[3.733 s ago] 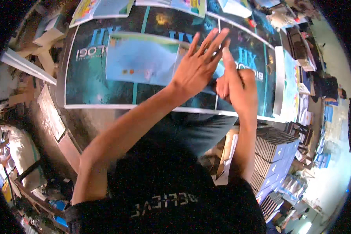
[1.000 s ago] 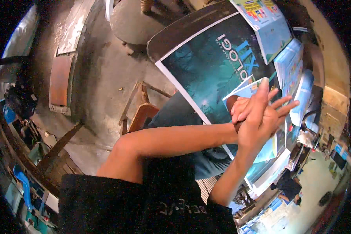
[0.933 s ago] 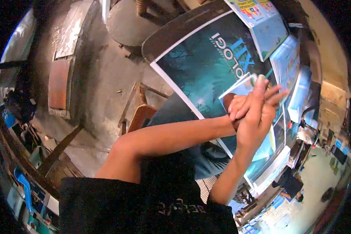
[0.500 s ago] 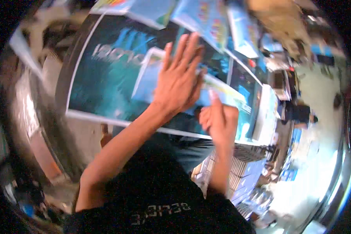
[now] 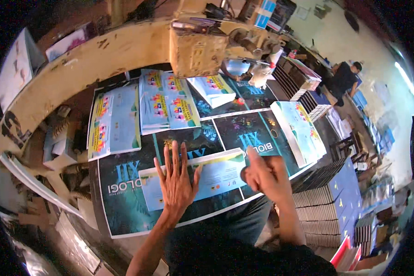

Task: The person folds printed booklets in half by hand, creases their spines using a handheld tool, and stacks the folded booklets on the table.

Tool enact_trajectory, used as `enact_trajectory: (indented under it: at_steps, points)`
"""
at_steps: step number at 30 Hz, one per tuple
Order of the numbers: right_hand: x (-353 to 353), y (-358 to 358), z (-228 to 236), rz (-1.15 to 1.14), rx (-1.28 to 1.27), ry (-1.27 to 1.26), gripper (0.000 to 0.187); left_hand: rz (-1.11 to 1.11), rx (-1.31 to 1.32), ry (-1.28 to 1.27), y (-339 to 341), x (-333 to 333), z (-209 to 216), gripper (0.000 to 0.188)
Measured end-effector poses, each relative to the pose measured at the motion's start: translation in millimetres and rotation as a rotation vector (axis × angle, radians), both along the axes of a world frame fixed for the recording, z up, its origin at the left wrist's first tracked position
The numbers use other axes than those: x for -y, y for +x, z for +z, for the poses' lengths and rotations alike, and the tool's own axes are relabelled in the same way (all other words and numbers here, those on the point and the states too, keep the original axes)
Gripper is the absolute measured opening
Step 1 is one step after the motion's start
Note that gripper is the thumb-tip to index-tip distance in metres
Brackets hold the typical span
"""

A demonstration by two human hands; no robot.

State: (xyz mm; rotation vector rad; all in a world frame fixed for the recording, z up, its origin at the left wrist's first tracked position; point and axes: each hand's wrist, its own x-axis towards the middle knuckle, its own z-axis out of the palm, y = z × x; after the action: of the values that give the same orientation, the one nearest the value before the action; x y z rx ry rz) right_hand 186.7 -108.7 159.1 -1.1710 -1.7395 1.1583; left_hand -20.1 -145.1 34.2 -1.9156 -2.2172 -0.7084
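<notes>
A long light-blue printed sheet (image 5: pixel 216 178), folded or stacked, lies across dark teal printed cover sheets (image 5: pixel 129 209) on the work table. My left hand (image 5: pixel 175 186) rests flat on its left part, fingers spread and pointing away from me. At the sheet's right end is my right hand (image 5: pixel 270 178), its fingers curled in and somewhat blurred; whether anything is inside them is hidden. Beyond my hands lie more light-blue and yellow printed sheets, a stack at the left (image 5: pixel 117 122) and another in the middle (image 5: pixel 168 103).
At the right edge of the table sits a narrow pile of printed sheets (image 5: pixel 299 133). A large beige machine frame (image 5: pixel 138 50) curves along the back, with a metal head (image 5: pixel 250 43). Tall stacks of books (image 5: pixel 326 207) stand at the right. Another person (image 5: pixel 345 80) is farther off.
The view has shifted, showing more of the table's far side. My hands are farther apart: the left has spread flat over the sheet's left part, and the right is at its right end.
</notes>
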Motion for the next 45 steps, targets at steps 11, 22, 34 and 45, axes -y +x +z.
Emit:
enact_trajectory:
  at_steps: [11,22,34,45]
  points:
    - [-26.8,25.9,-59.2,-0.053,-0.056,-0.293,0.057,-0.079,-0.01,-0.023,5.4,-7.5,-0.9,0.068]
    - [-47.1,41.4,-69.3,-0.172,-0.026,-0.293,0.045,-0.114,0.036,0.109,5.5,-10.5,-2.4,0.073]
    - [-83.9,81.3,-71.3,-0.56,0.143,0.321,0.033,0.109,1.0,0.289,-40.3,92.1,-10.0,0.09]
    - [18.2,49.5,-120.1,-0.185,0.017,0.355,0.088,0.076,1.158,0.169,-51.6,96.2,-23.7,0.067]
